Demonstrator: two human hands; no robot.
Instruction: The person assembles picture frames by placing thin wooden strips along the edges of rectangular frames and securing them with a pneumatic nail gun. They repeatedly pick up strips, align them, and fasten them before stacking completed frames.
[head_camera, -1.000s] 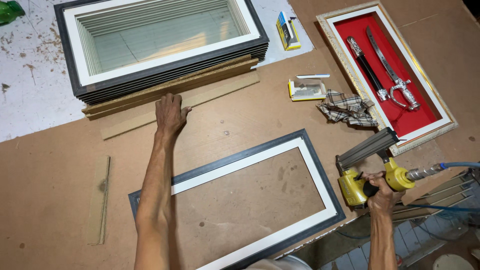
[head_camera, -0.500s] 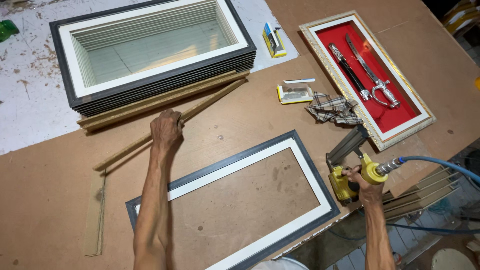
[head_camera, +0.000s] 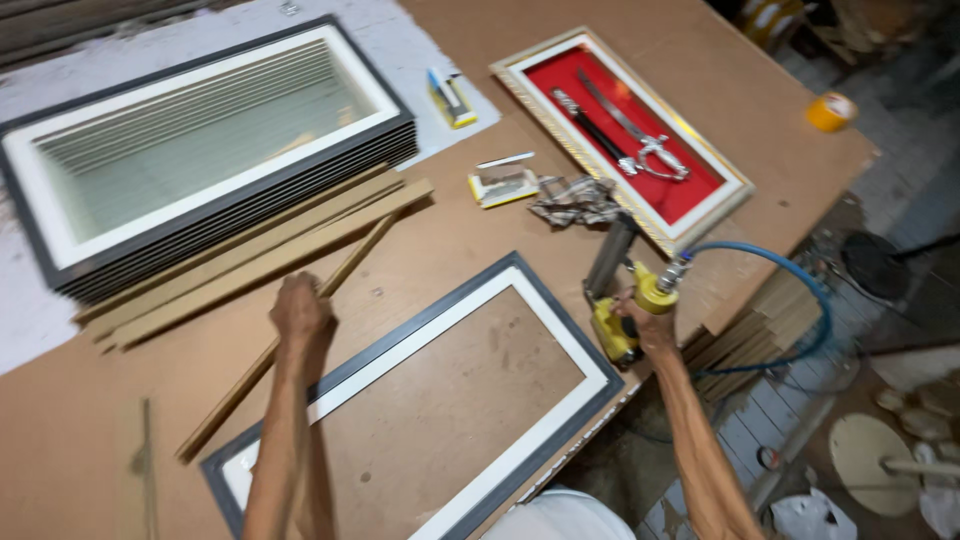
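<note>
Left hand (head_camera: 300, 315) closed on thin wood strip (head_camera: 270, 355) running diagonally near-left to far-right just beyond dark frame (head_camera: 560, 310) on surface (head_camera: 760, 120), right hand (head_camera: 645, 325) clamped on yellow nailer (head_camera: 625, 300) at frame's right corner, hands well apart.

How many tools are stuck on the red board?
2 on the red display board: a dark sheath on the left and a silver dagger beside it on the right. None seems hidden.
</note>
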